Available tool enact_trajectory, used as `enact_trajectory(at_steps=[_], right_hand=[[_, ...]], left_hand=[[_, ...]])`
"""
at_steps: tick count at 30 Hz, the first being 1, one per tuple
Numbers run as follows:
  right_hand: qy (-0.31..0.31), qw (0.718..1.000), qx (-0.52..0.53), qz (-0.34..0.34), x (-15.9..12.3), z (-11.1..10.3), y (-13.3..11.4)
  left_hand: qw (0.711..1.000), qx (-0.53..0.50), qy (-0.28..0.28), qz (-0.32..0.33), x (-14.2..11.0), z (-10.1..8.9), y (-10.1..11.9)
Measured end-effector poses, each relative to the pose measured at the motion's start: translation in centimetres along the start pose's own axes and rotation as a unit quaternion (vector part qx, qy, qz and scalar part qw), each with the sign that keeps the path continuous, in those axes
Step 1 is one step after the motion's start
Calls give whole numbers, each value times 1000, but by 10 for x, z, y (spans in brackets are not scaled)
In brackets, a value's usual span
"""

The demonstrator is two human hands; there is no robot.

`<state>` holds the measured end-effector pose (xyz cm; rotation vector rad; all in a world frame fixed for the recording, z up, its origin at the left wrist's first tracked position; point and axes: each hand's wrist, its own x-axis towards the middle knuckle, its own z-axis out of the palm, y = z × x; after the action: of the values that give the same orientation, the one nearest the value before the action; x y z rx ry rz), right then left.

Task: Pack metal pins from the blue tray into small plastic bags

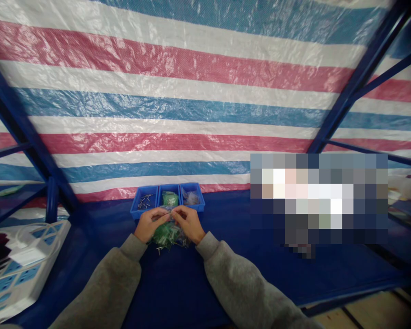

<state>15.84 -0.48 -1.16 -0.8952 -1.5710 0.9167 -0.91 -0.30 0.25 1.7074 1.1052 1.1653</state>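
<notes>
My left hand and my right hand meet over the table, fingertips pinched close together. Between them is what looks like a small clear plastic bag, partly covered by the fingers. Right below the hands lies a pile of green and clear little bags with thin metal pieces among them. Just behind stand three blue bins: the left bin holds small metal pins, the middle one a green packet, and the right one clear plastic bags.
The blue table reaches to a striped plastic sheet at the back. White power strips with cables lie at the left. Blue metal posts slant up on both sides. A blurred-out patch hides the right part.
</notes>
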Motion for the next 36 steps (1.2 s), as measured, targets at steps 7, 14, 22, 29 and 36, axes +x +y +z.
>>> enact_trajectory(at_steps=[7,14,22,29,36], right_hand=[[14,996,-60,-68,-2,-6,-10],[21,986,-108,-125,-3,-6,-8],[55,977,-138,-152,0,-6,-5],[65,976,-166,-129,1,-4,2],[62,982,-134,-117,-1,-2,-1]], left_hand=[[998,-56,-6,-38,1,-3,4],[990,-137,-8,-31,0,2,4],[992,-126,-17,-22,1,1,1],[992,76,20,95,2,-2,-3],[994,49,60,75,1,-3,-7]])
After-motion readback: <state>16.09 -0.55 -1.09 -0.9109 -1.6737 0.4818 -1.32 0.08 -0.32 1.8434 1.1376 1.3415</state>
